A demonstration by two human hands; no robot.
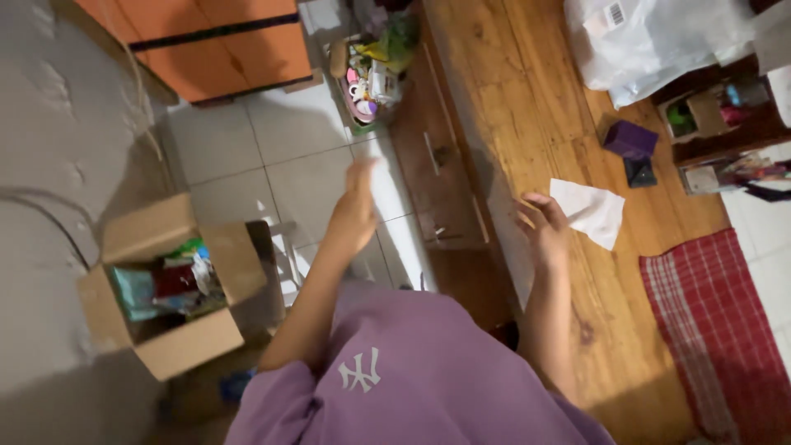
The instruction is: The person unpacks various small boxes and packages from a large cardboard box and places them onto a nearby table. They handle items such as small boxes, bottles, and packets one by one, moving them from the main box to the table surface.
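My right hand [544, 224] rests on the near edge of a wooden desk [527, 107], fingers curled beside a white sheet of paper [592, 211] that lies flat on the wood just past the fingertips. My left hand [356, 206] is raised over the tiled floor, blurred, fingers together and flat, with nothing in it. It hovers left of the desk's drawer front [437, 165]. My purple shirt [404, 371] fills the bottom of the view.
An open cardboard box [165, 288] holding packets stands on the floor at left. A basket of small items [371, 74] sits by an orange cabinet [214, 45]. On the desk are a plastic bag [643, 41], a purple box [630, 138] and a red checked cloth [717, 330].
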